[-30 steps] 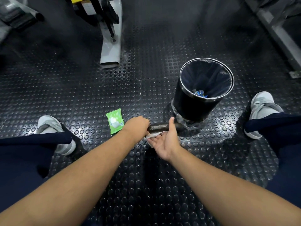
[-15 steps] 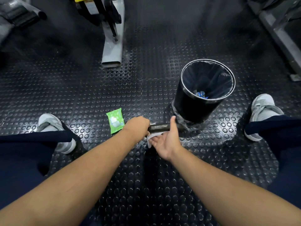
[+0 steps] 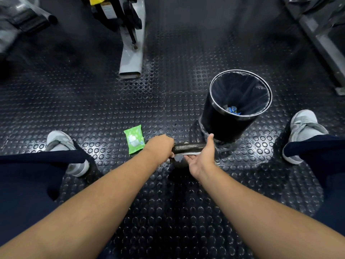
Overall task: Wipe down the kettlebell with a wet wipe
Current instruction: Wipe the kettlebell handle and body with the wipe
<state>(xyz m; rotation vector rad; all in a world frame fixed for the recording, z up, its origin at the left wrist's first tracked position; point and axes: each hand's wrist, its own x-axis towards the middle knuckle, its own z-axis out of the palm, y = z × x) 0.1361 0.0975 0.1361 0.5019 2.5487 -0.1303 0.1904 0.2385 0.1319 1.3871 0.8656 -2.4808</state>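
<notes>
The dark kettlebell [image 3: 188,146] stands on the studded floor between my feet; only its handle and a bit of its body show. My left hand [image 3: 161,145] grips the left end of the handle. My right hand [image 3: 202,158] cups the handle from below, thumb pointing up past its right end. It holds the white wet wipe [image 3: 187,154] against the underside of the handle. Most of the kettlebell's body is hidden under my hands.
A green wet-wipe pack [image 3: 134,141] lies on the floor just left of my left hand. A black bin [image 3: 220,120] with a dark liner stands just beyond the kettlebell, to the right. A grey machine foot [image 3: 131,58] is farther back. My shoes [image 3: 305,128] flank the spot.
My right hand has slid a little to the right along the handle with the wipe. My left hand keeps its grip in place.
</notes>
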